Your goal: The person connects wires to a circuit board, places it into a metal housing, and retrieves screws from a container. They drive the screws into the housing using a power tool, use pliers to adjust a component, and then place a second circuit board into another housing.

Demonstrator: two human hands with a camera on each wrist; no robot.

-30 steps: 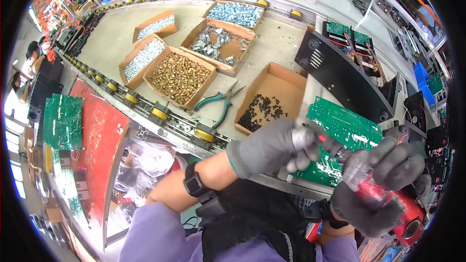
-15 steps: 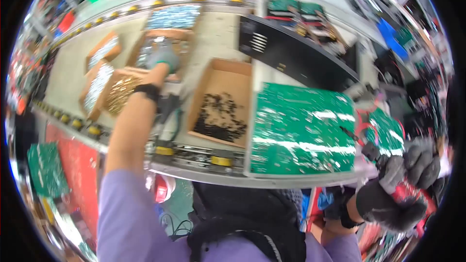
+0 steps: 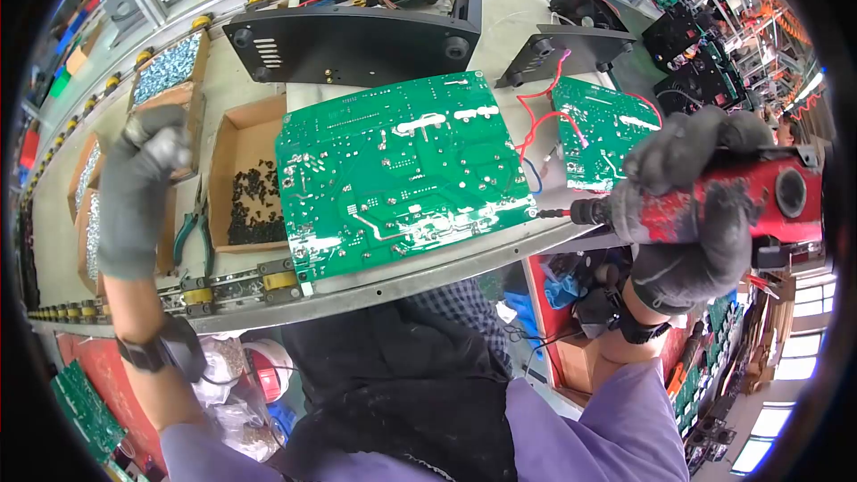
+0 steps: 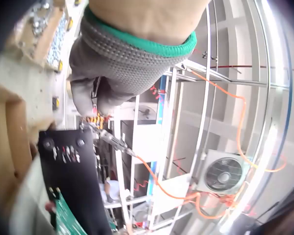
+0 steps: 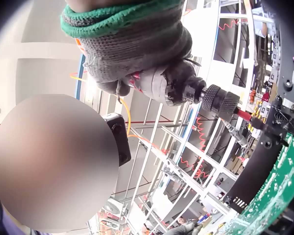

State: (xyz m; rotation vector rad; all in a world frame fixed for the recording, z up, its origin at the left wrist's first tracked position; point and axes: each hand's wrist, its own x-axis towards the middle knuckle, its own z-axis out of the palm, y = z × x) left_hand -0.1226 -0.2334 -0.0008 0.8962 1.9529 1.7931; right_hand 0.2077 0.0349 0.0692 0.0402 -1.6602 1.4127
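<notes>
In the head view my right hand (image 3: 705, 205) grips a red power screwdriver (image 3: 777, 201). Its bit points left, with the tip at the lower right corner of a large green circuit board (image 3: 402, 170); whether they touch is unclear. The right wrist view shows my gloved right hand (image 5: 137, 54) around the tool, its knurled chuck (image 5: 220, 102) near the board (image 5: 279, 181). My left hand (image 3: 138, 192) is raised over the boxes at the left, fingers curled. In the left wrist view, my left hand (image 4: 127, 68) has bent fingers; whether anything small is between them cannot be seen.
A carton of black screws (image 3: 254, 205) lies left of the board, beside teal-handled pliers (image 3: 192, 236). Black metal housings (image 3: 357, 45) stand behind it. A smaller green board (image 3: 603, 129) with red wires lies to the right. Rollers (image 3: 198, 295) line the front edge.
The view has swung right. My left hand has come back from the box of metal clips. The screwdriver, earlier off to the right, now has its bit at the large board's corner.
</notes>
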